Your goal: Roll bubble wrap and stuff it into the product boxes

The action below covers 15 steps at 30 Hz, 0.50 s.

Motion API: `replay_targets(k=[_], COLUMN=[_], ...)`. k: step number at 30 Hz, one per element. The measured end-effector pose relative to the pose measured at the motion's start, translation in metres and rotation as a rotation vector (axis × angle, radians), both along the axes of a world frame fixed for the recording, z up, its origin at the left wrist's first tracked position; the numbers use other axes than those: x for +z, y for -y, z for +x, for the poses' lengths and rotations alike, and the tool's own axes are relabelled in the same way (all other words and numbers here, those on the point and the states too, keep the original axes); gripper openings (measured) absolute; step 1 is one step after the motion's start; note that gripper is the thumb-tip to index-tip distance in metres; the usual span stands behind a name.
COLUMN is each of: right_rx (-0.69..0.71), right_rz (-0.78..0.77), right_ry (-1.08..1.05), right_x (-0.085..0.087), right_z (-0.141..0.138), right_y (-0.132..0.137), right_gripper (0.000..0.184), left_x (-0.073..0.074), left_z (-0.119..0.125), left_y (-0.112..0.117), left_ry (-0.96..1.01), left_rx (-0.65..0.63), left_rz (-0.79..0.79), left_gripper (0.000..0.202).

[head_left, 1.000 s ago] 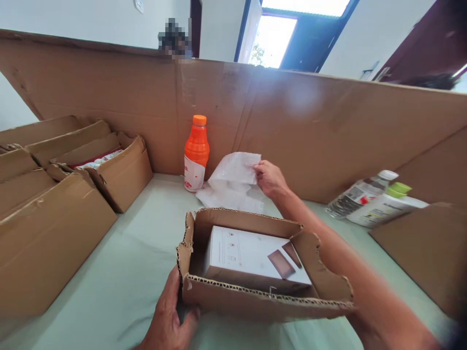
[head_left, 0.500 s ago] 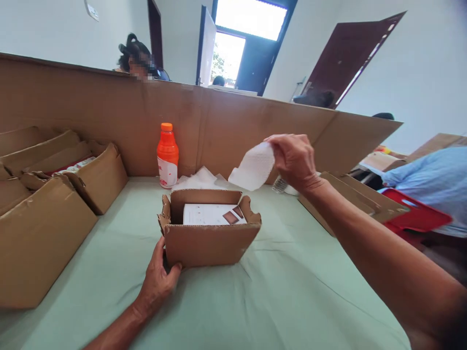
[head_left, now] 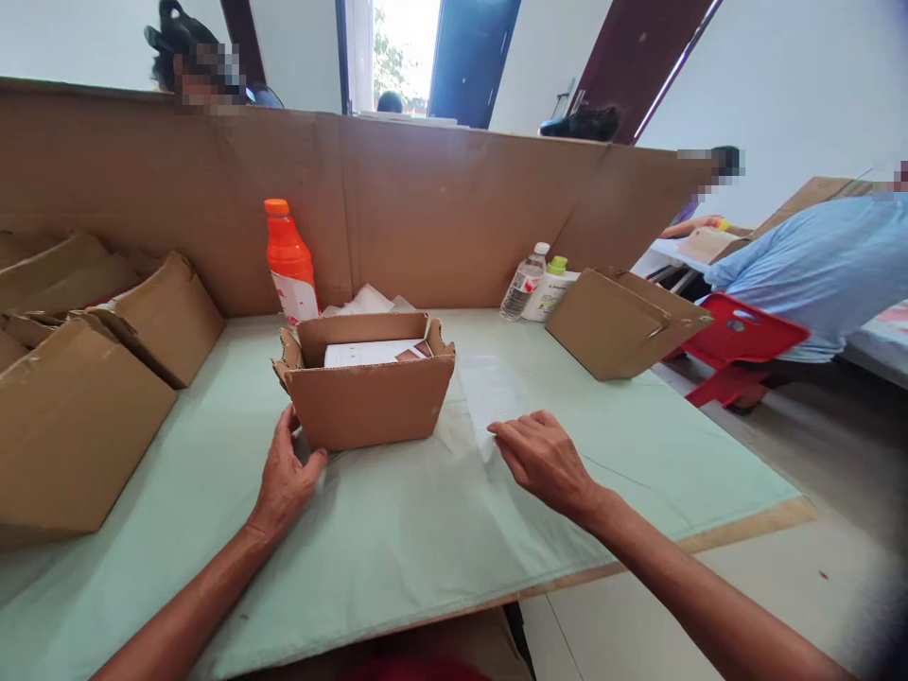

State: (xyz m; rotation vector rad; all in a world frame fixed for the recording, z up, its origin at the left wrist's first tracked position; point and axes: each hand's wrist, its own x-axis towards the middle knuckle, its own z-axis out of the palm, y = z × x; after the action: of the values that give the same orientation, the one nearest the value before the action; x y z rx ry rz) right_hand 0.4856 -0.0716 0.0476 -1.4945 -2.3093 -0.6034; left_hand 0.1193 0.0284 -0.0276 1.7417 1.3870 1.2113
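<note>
A small open cardboard box (head_left: 365,407) stands on the green cloth, with a white printed carton (head_left: 358,354) inside it. My left hand (head_left: 288,478) grips the box's lower left corner, thumb at the front and fingers along the side. To the right of the box, a translucent bubble wrap sheet (head_left: 488,388) lies nearly flat on the cloth. My right hand (head_left: 543,463) pinches its near edge between closed fingers. More translucent sheets (head_left: 369,300) lie behind the box.
An orange bottle (head_left: 289,260) stands behind the box. Larger cardboard boxes (head_left: 78,426) are at the left. At the right are a clear water bottle (head_left: 523,284), a white bottle with a green cap (head_left: 551,291) and another cardboard box (head_left: 610,322). A cardboard partition (head_left: 440,218) runs behind.
My right hand has lowered the bubble wrap from the air onto the cloth right of the box. My left hand still holds the box corner. The view has tilted down and turned right.
</note>
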Motion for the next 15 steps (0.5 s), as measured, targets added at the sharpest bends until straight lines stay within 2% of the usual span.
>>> replay_targets(k=[3, 5, 7, 9, 12, 15], right_rx=[0.028, 0.063, 0.090, 0.091, 0.076, 0.065], right_rz=[-0.014, -0.017, -0.014, -0.015, -0.032, -0.069], right_ry=[-0.038, -0.086, -0.140, -0.178, -0.179, -0.144], right_x=[-0.002, -0.004, -0.008, -0.013, -0.018, -0.020], right_z=[-0.010, -0.013, -0.017, -0.022, -0.030, -0.038], right_y=[0.030, 0.041, 0.049, 0.054, 0.062, 0.073], right_gripper=[0.021, 0.021, 0.019, 0.017, 0.015, 0.014], left_x=[0.011, 0.019, 0.025, 0.027, 0.024, 0.017], left_z=[-0.005, -0.004, 0.004, 0.019, 0.048, 0.081], left_y=[0.028, 0.052, 0.076, 0.096, 0.110, 0.106], left_ry=[-0.151, -0.225, -0.275, -0.317, -0.408, -0.492], left_rx=[0.110, 0.107, -0.014, -0.203, -0.453, -0.635], left_rz=[0.208, 0.411, 0.557, 0.607, 0.552, 0.478], left_gripper=[0.075, 0.074, 0.071, 0.065, 0.057, 0.065])
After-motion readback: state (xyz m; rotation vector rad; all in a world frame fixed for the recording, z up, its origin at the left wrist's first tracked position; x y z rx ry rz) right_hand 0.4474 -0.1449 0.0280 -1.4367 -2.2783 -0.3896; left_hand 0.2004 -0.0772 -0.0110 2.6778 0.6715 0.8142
